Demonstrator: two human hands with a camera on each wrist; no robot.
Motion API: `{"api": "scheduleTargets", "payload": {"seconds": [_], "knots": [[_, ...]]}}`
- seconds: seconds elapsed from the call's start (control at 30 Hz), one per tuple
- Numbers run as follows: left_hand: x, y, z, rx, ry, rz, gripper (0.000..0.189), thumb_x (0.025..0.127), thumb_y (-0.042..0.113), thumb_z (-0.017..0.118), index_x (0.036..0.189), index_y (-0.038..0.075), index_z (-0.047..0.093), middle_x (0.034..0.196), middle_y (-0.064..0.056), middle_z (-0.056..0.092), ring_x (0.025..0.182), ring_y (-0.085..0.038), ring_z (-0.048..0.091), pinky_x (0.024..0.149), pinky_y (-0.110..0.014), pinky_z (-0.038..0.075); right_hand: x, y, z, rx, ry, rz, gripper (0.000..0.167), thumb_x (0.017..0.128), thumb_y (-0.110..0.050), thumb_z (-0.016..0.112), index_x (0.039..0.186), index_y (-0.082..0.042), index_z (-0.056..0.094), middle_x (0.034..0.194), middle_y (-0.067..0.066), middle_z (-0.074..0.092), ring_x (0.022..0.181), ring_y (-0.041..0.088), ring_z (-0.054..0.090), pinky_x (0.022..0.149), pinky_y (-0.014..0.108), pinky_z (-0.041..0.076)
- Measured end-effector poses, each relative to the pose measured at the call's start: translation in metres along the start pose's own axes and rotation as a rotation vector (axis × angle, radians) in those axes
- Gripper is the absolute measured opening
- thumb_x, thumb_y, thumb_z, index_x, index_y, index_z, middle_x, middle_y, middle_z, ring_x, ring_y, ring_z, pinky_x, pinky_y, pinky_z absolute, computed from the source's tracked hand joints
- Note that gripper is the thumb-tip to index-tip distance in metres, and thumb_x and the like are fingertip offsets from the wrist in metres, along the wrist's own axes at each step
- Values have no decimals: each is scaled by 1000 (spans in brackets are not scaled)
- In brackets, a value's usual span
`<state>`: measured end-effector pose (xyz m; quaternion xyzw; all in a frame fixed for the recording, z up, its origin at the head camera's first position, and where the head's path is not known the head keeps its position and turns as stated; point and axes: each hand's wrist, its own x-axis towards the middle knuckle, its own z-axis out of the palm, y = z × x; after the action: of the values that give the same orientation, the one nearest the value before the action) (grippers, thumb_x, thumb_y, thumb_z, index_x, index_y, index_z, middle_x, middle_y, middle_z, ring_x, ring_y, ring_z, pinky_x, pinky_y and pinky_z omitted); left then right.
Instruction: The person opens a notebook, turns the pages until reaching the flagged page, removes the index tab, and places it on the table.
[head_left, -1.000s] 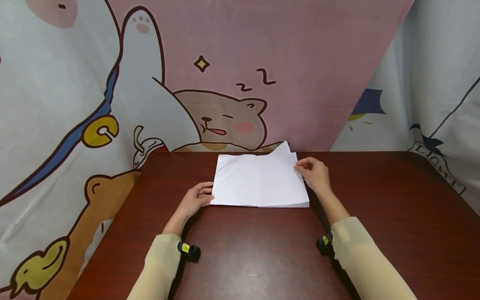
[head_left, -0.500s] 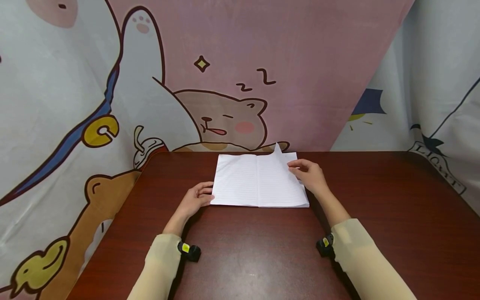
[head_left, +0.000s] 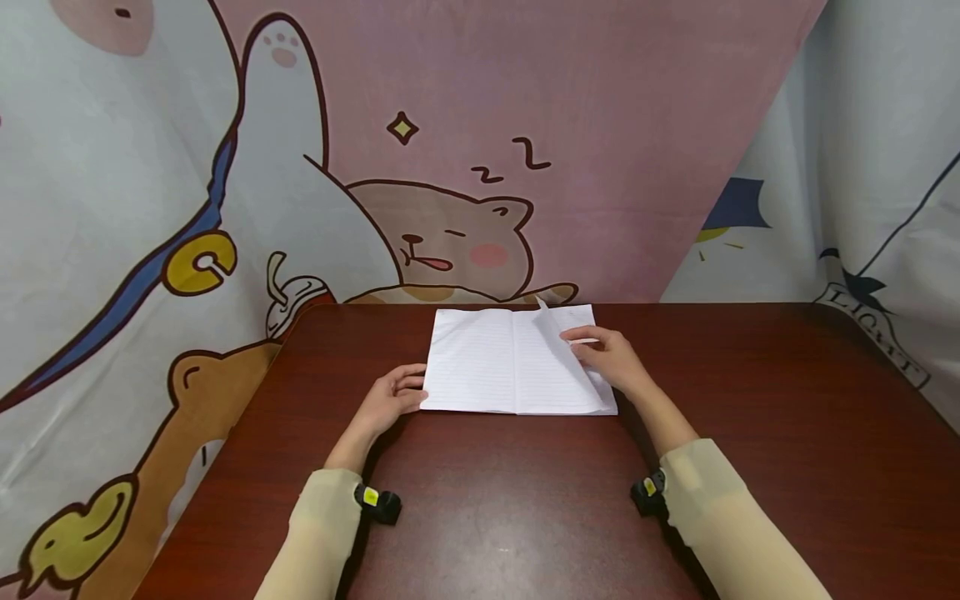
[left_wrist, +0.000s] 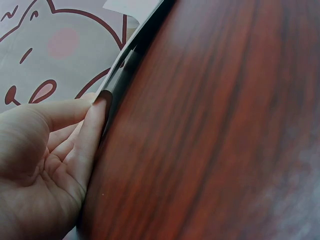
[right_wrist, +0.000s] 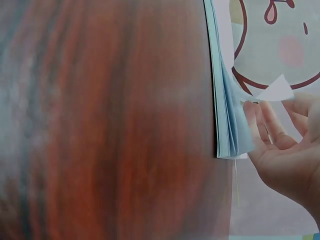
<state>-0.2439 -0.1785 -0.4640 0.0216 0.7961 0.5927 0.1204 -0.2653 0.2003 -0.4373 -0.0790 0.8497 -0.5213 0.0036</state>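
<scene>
An open notebook [head_left: 471, 358] with white lined pages lies on the table, its two halves spread left and right. My left hand [head_left: 388, 398] holds the outer left edge; in the left wrist view the thumb is on top and a finger is underneath the notebook edge [left_wrist: 117, 62]. My right hand [head_left: 611, 360] pinches a right-hand page [head_left: 553, 371] by its outer edge. That page bends up and toward the middle, its far corner raised. In the right wrist view, a white page corner [right_wrist: 277, 90] shows by the fingers, above the layered sheets [right_wrist: 225, 110].
The notebook lies near the far edge of a dark reddish-brown table [head_left: 480, 500]. A cartoon-printed cloth [head_left: 600, 150] hangs behind and along the left. Small black cameras [head_left: 379, 503] are strapped to both wrists.
My right hand has moved left, carrying the page edge inward, so its raised corner has shifted left and dropped. More of the sheet beneath shows. My left hand has stayed in place.
</scene>
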Motion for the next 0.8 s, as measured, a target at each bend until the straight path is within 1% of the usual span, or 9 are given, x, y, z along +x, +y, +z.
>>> {"api": "scheduleTargets", "payload": {"seconds": [0.03, 0.13, 0.27, 0.43, 0.53, 0.7, 0.8], "knots": [[0, 0, 0, 0, 0, 1, 51, 96, 7, 65, 145, 5, 49, 136, -24, 58, 100, -13, 65, 79, -22, 56, 0, 0, 1, 5, -9, -2, 29, 98, -8, 61, 125, 1, 66, 132, 24, 62, 97, 18, 64, 76, 19, 54], [0, 0, 0, 1, -2, 3, 51, 96, 7, 65, 145, 5, 49, 136, -24, 58, 101, -13, 65, 79, -21, 56, 1, 1, 4, 10, -26, 0, 31, 96, -7, 64, 126, 1, 66, 129, 26, 63, 91, 12, 62, 75, 22, 56], [0, -1, -1, 1, -6, 4, 51, 96, 7, 64, 145, 5, 48, 137, -24, 58, 101, -13, 65, 79, -21, 56, 3, 1, 9, 33, -47, -18, 33, 95, -5, 65, 126, 4, 64, 131, 27, 61, 89, 8, 63, 75, 25, 57], [1, -2, -1, -1, -8, 5, 51, 96, 7, 64, 145, 5, 48, 137, -24, 58, 101, -13, 66, 79, -22, 56, 5, 0, 14, 54, -74, -23, 33, 94, -2, 63, 127, 5, 63, 135, 27, 58, 89, 7, 62, 74, 20, 56], [1, -2, -1, -1, -10, 6, 51, 96, 7, 64, 145, 5, 48, 137, -24, 58, 101, -13, 66, 79, -22, 56, 5, 0, 18, 60, -78, -26, 34, 94, -2, 63, 127, 5, 63, 136, 27, 57, 94, 13, 62, 74, 19, 55], [1, -3, -1, -2, -12, 7, 51, 96, 6, 64, 145, 5, 48, 137, -24, 57, 101, -12, 66, 80, -22, 56, 3, -2, 23, 91, -92, -37, 36, 94, -2, 63, 129, 7, 61, 140, 28, 52, 112, 32, 62, 79, 24, 57], [1, -3, -1, 1, -16, 10, 51, 96, 7, 64, 145, 4, 48, 137, -25, 57, 101, -12, 66, 80, -22, 56, 3, -4, 26, 93, -97, -44, 37, 94, -2, 63, 129, 7, 60, 141, 29, 50, 118, 39, 60, 81, 24, 56]]}}
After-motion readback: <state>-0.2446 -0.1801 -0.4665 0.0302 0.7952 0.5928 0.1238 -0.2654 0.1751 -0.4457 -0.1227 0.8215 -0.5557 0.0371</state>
